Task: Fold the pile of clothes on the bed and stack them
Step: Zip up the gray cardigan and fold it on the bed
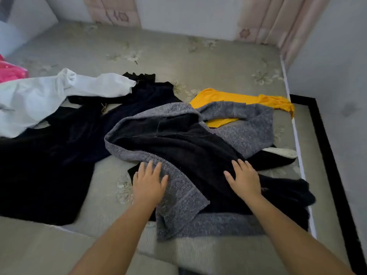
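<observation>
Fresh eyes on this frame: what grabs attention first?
Both hands lie flat on the grey sweater with its dark lining at front centre: left hand on the grey edge, right hand on the lining. Behind it a yellow garment stands out; a white garment sprawls far left over black clothes.

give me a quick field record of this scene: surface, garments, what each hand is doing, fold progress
surface: grey-green floral bed sheet
garment in work: grey knit sweater with dark lining, crumpled
left hand: flat, fingers spread, on the sweater's grey edge
right hand: flat, fingers spread, on the sweater's dark lining
other garments: white long-sleeved top, large black garment, yellow-orange garment partly under the sweater, pink item at left edge
fold progress: nothing folded or stacked in view
</observation>
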Demonstrator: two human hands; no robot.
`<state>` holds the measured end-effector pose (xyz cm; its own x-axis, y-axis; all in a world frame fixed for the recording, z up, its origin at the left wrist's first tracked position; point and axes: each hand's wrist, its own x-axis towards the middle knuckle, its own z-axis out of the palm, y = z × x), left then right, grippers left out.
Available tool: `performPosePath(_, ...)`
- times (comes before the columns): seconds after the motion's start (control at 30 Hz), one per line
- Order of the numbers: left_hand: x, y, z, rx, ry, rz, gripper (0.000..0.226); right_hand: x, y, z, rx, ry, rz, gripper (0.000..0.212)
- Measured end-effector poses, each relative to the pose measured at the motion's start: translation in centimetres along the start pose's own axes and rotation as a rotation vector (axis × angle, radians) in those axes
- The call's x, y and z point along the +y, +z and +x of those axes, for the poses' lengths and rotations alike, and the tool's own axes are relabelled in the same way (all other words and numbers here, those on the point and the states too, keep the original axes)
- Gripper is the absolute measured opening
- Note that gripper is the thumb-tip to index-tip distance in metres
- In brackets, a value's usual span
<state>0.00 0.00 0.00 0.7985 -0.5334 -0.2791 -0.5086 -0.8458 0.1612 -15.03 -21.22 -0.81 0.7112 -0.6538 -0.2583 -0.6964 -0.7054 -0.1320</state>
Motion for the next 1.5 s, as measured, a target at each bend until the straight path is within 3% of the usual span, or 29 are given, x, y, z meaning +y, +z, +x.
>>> performPosePath(0.1,-0.3,2.8,5.8,-0.008,0.001,0.045,0.063,-0.4,1.6,6.0,0.023,0.042,0.093,0.077)
performPosePath(0.2,-1.1,5.7,10.2,0.001,0.067,0.045,0.089,-0.8,3.3,10.9,-0.027,0.089,0.090,0.071)
performPosePath(0.4,-2.8,10.4,13.7,0.314,0.281,-0.081,0.069,-0.9,6.1,15.3,-0.180,0.156,0.108,0.078)
performPosePath(0.5,-2.4,8.7,14.2,0.348,0.299,-0.291,0.046,-1.9,5.8,14.9,-0.060,0.150,0.222,0.064)
performPosePath(0.63,-1.3,5.1,12.3,0.340,0.443,-0.650,0.034,-3.9,2.1,12.7,0.265,0.106,0.305,0.046)
performPosePath(0.7,-1.3,3.1,10.3,0.178,0.568,-0.803,0.026,-4.9,0.0,11.4,0.266,0.124,0.318,0.053)
performPosePath(0.77,-1.6,1.5,8.4,-0.189,0.662,-0.803,0.023,-5.6,-1.0,10.1,0.126,0.114,0.357,0.054)
performPosePath(0.87,-2.5,1.6,6.1,-0.803,0.585,-0.410,0.033,-7.6,-0.4,7.3,-0.081,-0.163,0.367,0.052)
performPosePath(0.9,-2.9,2.3,5.4,-0.909,0.534,-0.248,0.034,-8.3,0.4,6.2,-0.188,-0.272,0.347,0.054)
performPosePath(0.97,-3.8,4.1,3.9,-0.959,0.508,-0.063,0.029,-9.7,2.5,4.5,-0.487,-0.426,0.235,0.055)
performPosePath(1.03,-4.5,5.5,2.8,-0.832,0.470,-0.287,0.016,-10.2,4.6,3.9,-0.760,-0.483,0.109,0.054)
performPosePath(1.1,-5.0,5.3,2.6,-0.573,0.190,-0.720,0.006,-10.0,5.1,4.4,-0.797,-0.491,0.088,0.050)
performPosePath(1.13,-5.4,4.9,3.2,-0.386,0.030,-0.835,0.008,-9.8,4.9,5.1,-0.720,-0.473,0.128,0.047)
performPosePath(1.2,-5.8,4.0,5.4,-0.064,-0.147,-0.775,0.016,-9.8,3.5,6.9,-0.435,-0.438,0.235,0.037)
performPosePath(1.27,-6.3,3.3,8.2,0.117,-0.262,-0.667,0.029,-10.2,2.4,9.3,-0.127,-0.442,0.308,0.029)
performPosePath(1.33,-6.8,3.5,11.4,0.160,-0.459,-0.676,0.049,-11.2,2.0,12.1,0.025,-0.420,0.241,0.050)
performPosePath(1.43,-7.9,4.7,15.7,0.090,-0.708,-0.902,0.074,-13.4,2.6,15.1,-0.236,-0.276,0.039,0.093)
performPosePath(1.5,-8.3,5.8,17.7,0.076,-0.801,-1.086,0.077,-14.4,3.6,15.9,-0.326,-0.270,-0.029,0.094)
